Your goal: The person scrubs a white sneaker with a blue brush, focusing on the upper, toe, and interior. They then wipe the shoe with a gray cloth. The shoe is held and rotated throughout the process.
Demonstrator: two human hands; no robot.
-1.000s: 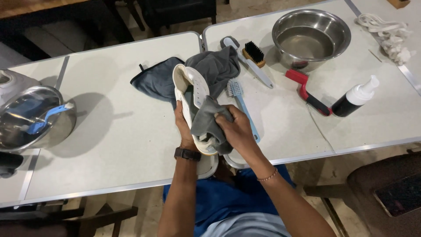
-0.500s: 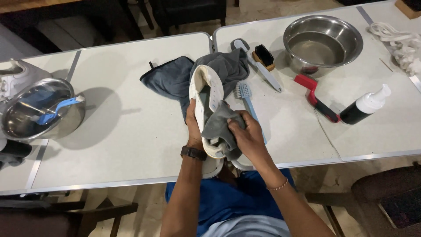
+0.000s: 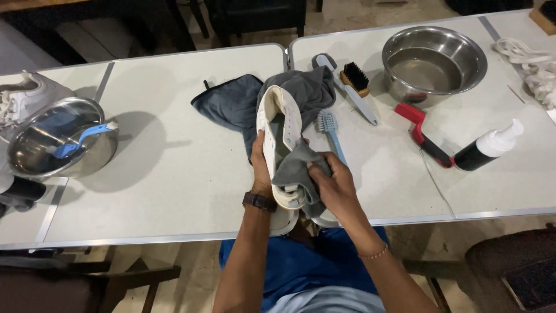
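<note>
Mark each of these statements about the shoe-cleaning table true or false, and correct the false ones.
1. The left hand holds a white shoe. True.
2. The right hand presses a grey cloth against the shoe. True.
3. The red-handled tool lies inside the steel bowl. False: it lies on the table, beside the bowl.
4. The bowl at the left holds a blue-handled brush. True.
5. The black bottle stands upright. False: it lies on its side.
</note>
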